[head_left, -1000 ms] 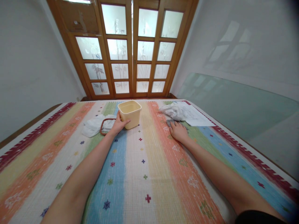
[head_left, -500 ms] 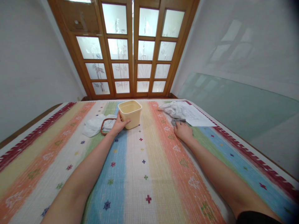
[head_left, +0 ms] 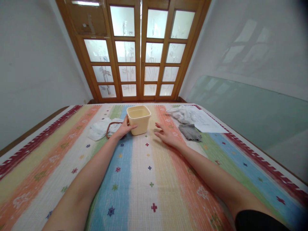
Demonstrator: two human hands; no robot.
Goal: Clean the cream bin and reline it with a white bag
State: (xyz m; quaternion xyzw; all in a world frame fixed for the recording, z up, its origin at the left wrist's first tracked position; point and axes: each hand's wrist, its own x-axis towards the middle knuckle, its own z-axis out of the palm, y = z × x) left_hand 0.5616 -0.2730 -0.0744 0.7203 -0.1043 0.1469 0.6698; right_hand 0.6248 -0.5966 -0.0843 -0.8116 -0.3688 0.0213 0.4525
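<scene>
A pale yellow plastic container (head_left: pixel 141 123), without a lid on it, stands upright on the striped tablecloth (head_left: pixel 141 179). My left hand (head_left: pixel 124 128) grips its left side, thumb across the front. Just right of the container, my right hand (head_left: pixel 167 134) is empty, its fingers apart and pointing toward the container without touching it. A grey cloth (head_left: pixel 190 132) lies flat to the right of that hand. Behind my left hand are a brown rounded frame or handle (head_left: pixel 107 130) and a crumpled white cloth or bag (head_left: pixel 98 128), partly hidden by the hand.
At the far right of the table lie a crumpled white plastic bag (head_left: pixel 180 114) and a sheet of paper (head_left: pixel 209 122) with writing. A glass panel (head_left: pixel 240 109) leans on the right wall. Wooden doors with frosted panes (head_left: pixel 154 53) stand beyond the table.
My right hand has let go of the grey cloth and moved left toward the container. The cloth now lies spread out. My left hand still grips the container.
</scene>
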